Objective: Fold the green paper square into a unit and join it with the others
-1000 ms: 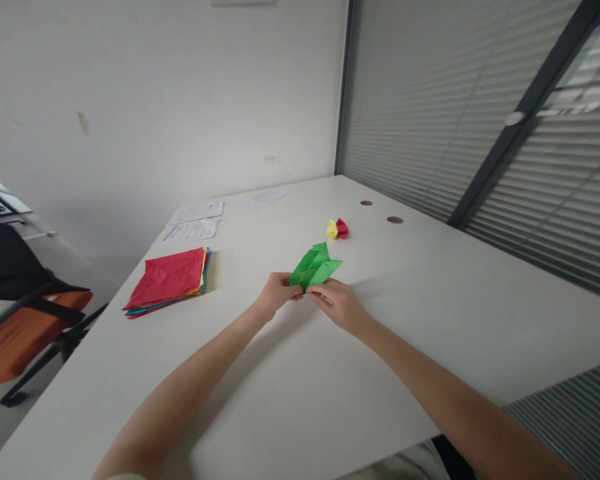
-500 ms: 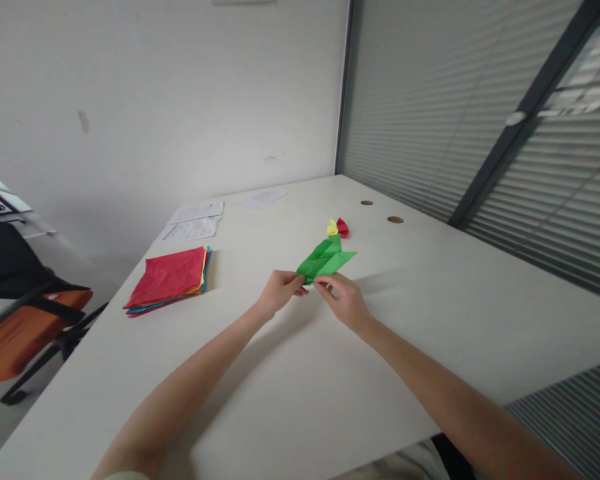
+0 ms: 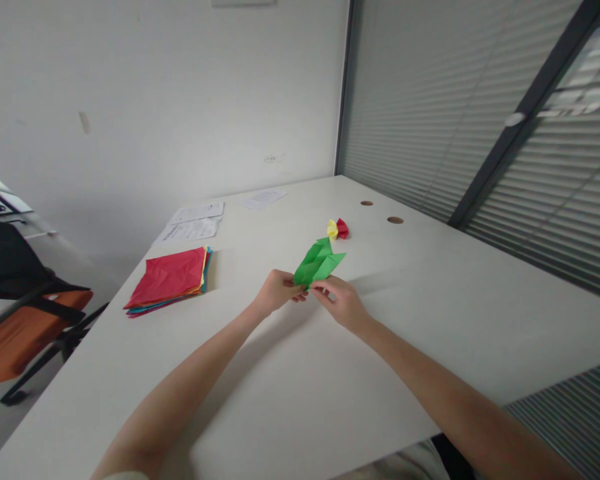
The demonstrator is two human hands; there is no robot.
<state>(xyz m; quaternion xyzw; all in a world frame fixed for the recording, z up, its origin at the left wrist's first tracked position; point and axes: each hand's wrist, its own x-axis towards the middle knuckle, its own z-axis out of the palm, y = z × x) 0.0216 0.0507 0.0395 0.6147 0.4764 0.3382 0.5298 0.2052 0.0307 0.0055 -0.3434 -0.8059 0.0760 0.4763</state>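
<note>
A folded piece of green paper [image 3: 316, 262], with two pointed ends facing away from me, is held above the table. My left hand [image 3: 280, 291] is closed on its lower left edge, thumb on top. The fingertips of my right hand [image 3: 341, 300] pinch its near lower corner, close beside the left fingers. Just beyond the green paper lies a small folded paper piece, yellow and red [image 3: 338, 229], resting on the tabletop.
The white table [image 3: 290, 387] carries a stack of coloured paper [image 3: 173, 277], red on top, at the left. Printed sheets [image 3: 193, 229] lie behind it. Two round holes [image 3: 395, 220] are at the far right. An orange chair [image 3: 30, 330] stands left of the table.
The green paper has turned slightly and shifted a little left and toward me. My right fingertips have slid left along its near edge, closer to my left hand.
</note>
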